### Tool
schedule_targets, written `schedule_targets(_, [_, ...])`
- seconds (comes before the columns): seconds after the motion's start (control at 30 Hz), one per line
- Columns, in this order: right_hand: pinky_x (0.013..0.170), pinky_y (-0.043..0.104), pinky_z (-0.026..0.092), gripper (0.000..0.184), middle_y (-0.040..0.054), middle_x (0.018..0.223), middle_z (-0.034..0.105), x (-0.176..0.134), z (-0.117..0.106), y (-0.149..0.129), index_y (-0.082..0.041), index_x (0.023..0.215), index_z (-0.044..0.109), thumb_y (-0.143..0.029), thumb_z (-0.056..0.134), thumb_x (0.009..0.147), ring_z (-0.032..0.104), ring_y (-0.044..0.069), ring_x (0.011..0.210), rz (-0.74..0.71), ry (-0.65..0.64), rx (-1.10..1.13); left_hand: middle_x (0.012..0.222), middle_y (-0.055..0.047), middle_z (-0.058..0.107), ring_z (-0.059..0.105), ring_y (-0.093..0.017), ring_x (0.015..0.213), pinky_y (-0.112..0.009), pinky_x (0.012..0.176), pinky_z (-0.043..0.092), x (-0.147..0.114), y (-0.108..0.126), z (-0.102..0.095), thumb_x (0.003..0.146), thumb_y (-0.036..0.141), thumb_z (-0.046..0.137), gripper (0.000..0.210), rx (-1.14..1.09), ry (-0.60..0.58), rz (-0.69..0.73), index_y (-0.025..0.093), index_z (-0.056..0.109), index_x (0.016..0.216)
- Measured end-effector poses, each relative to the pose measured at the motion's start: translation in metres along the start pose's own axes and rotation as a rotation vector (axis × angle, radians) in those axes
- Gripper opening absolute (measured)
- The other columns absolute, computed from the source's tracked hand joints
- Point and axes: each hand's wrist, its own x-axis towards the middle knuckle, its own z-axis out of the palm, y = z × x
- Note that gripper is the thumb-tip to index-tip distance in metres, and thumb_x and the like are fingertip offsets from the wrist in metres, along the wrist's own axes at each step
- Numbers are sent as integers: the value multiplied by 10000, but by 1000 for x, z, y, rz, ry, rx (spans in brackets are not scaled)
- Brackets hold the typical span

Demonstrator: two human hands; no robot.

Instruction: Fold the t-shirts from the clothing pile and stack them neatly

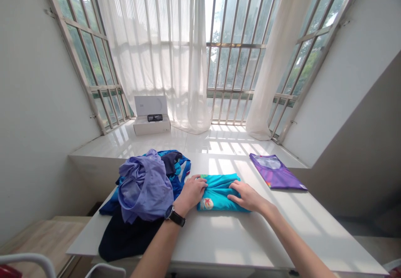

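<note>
A turquoise garment (219,192), folded into a rough rectangle with a small printed patch at its lower left, lies on the white table in front of me. My left hand (192,190), with a dark watch on the wrist, grips its left side with curled fingers. At the right side, my right hand (246,194) takes hold of the cloth between thumb and fingers. Creases run across the fabric from one hand to the other. The fingertips under the folds are partly hidden.
Left of my hands is a loose heap of clothes (145,190), lavender, blue and black. A folded purple garment (277,173) lies at the table's (219,244) back right. An open white box (152,127) holding a dark object stands on the sill beneath barred windows and sheer curtains.
</note>
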Motion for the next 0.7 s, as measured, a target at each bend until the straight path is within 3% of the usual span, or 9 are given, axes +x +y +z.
schedule_targets(0.17, [849, 368, 521, 211, 44, 986, 712, -4, -6, 0, -235, 952, 655, -428, 607, 881, 656, 243, 927, 41, -27, 235, 1236, -41, 752, 592, -299, 1263, -485, 1081, 503, 0, -1, 0, 960, 134, 558, 288, -17, 22, 10, 232, 811, 1056])
schedule_targets(0.33, [818, 337, 516, 139, 32, 981, 688, -18, 1, -5, -230, 918, 616, -272, 606, 786, 625, 220, 893, 67, 88, 390, 1199, -31, 763, 622, -272, 1182, -434, 1048, 507, -1, -3, -1, 930, 109, 605, 249, -55, 44, 37, 225, 802, 1028])
schedule_targets(0.43, [770, 330, 516, 153, 19, 929, 683, -24, 7, -4, -236, 920, 601, -284, 612, 776, 617, 215, 832, 105, 132, 405, 1173, -32, 764, 631, -255, 1121, -406, 1037, 495, -1, -3, -4, 905, 81, 627, 261, -78, 55, 54, 226, 783, 1056])
schedule_targets(0.57, [858, 366, 514, 287, 54, 1059, 724, -27, 7, -1, -239, 1082, 629, -421, 618, 861, 660, 255, 943, 154, 199, 447, 1020, -29, 772, 641, -238, 1040, -375, 968, 498, -2, 0, -8, 920, 65, 587, 255, -103, 29, 87, 222, 774, 993])
schedule_targets(0.7, [759, 335, 495, 359, 28, 894, 724, -28, 5, -2, -236, 1012, 670, -523, 458, 970, 646, 226, 810, 185, 166, 431, 985, -41, 767, 643, -237, 1011, -370, 947, 490, -3, 4, -9, 946, 107, 584, 209, -98, 25, 75, 210, 765, 935])
